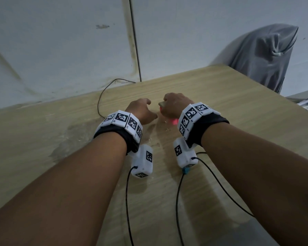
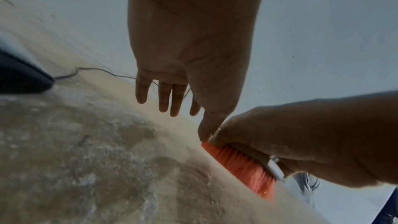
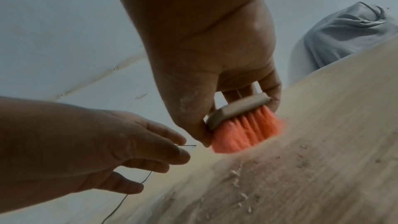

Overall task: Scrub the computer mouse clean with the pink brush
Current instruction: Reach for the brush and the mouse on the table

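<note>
Right hand (image 3: 206, 67) grips the pink brush (image 3: 243, 125) by its pale wooden block, fingers curled over the top, thumb on the near end. Bristles point down at the table (image 1: 229, 96); the tips look to be at or just above the wood, but motion blur hides whether they touch. Left hand (image 2: 189, 57) holds nothing, fingers loosely spread and straight, just beside the brush on its left. In the left wrist view the left thumb tip meets the right hand's fingers at the end of the brush block.

Computer mouse (image 2: 21, 76): dark, low, rounded body, seen only at the left edge of the left wrist view, resting on the table well to the left of the brush, clear of both hands. Its thin cable (image 1: 103, 96) loops across the table beyond the brush toward the wall (image 1: 60, 41). In the head view the mouse is hidden behind the left wrist.

Table surface around the brush carries a dull, smeared patch and scattered pale flecks (image 3: 239, 176). Beyond the brush to the right, past the table's far corner, stands something draped in grey cloth (image 1: 263, 55).
</note>
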The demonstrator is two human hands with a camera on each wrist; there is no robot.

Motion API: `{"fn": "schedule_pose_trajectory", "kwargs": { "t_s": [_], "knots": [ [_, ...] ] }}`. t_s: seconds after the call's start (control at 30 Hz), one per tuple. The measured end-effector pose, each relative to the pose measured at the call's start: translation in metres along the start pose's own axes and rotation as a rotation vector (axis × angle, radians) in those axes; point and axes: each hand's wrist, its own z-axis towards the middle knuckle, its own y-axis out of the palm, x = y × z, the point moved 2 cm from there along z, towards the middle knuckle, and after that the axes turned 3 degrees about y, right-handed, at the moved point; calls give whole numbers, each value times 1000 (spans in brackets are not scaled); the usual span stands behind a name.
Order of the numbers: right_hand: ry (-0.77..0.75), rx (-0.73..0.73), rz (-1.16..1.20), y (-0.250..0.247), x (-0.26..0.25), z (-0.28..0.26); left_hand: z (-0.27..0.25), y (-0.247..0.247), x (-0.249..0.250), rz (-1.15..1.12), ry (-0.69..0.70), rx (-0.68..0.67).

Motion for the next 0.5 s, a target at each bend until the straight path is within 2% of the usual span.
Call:
{"fn": "schedule_pose_trajectory", "kwargs": {
  "t_s": [0.5],
  "knots": [
    [-70,-49,29,-2,-11,-9,-4,6,-18,55,-40,-41]
  ]
}}
